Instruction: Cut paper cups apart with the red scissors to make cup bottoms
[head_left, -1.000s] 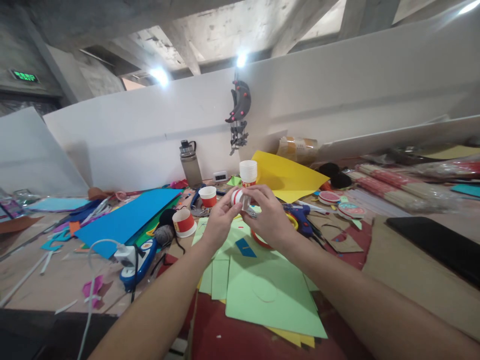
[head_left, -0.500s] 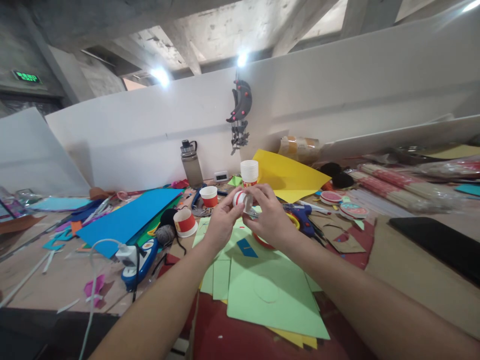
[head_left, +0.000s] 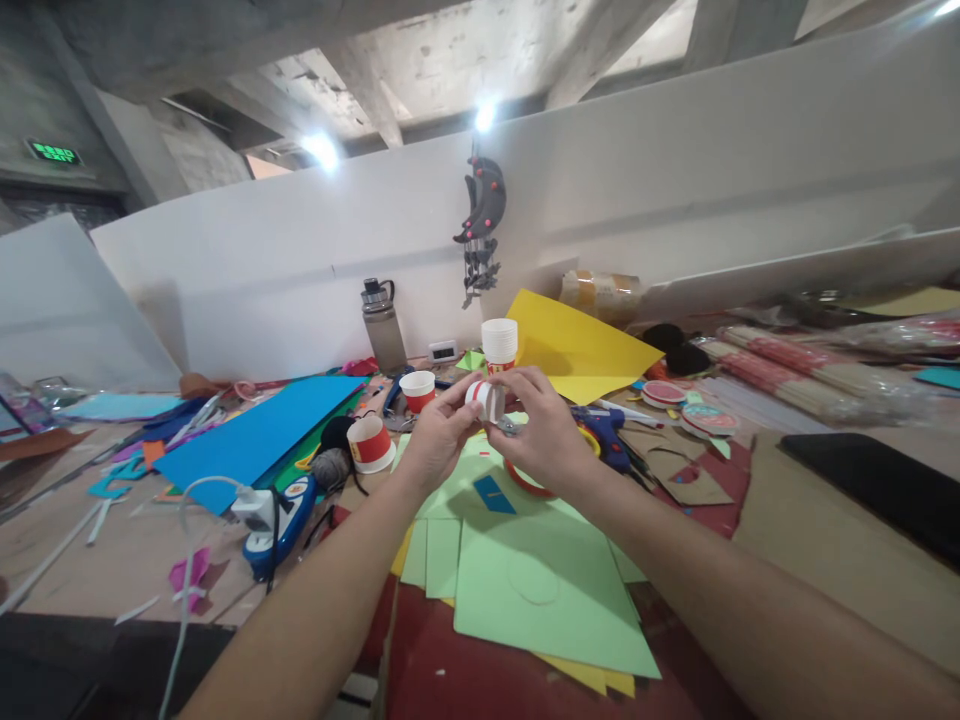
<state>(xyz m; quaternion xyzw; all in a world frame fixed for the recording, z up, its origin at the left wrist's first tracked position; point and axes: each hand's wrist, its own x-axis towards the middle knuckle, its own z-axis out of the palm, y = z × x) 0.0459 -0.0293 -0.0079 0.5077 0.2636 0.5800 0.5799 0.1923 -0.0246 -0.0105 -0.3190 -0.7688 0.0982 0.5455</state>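
Note:
Between my two hands, above the light green paper sheets (head_left: 544, 570), is a small white cylinder with a red stripe (head_left: 487, 402). Its exact kind is not clear. My left hand (head_left: 439, 435) grips its left side with thumb and fingers. My right hand (head_left: 544, 425) has its fingers closed around the right end, which they partly cover. Just behind the hands stands a stack of white paper cups (head_left: 499, 342). To the left, a red and white paper cup (head_left: 418, 392) stands upright and another paper cup (head_left: 370, 444) lies tilted.
Blue card (head_left: 262, 435) and a power strip (head_left: 281, 525) lie left, with a grey yarn ball (head_left: 331, 468) nearby. Yellow card (head_left: 577, 350) leans behind. To the right are a blue glue gun (head_left: 611, 435) and a black slab (head_left: 877, 490). A bottle (head_left: 383, 325) stands at the back.
The cylinder has turned slightly, showing more of its side and right end. Both hands stay in nearly the same place, with the fingers slightly shifted.

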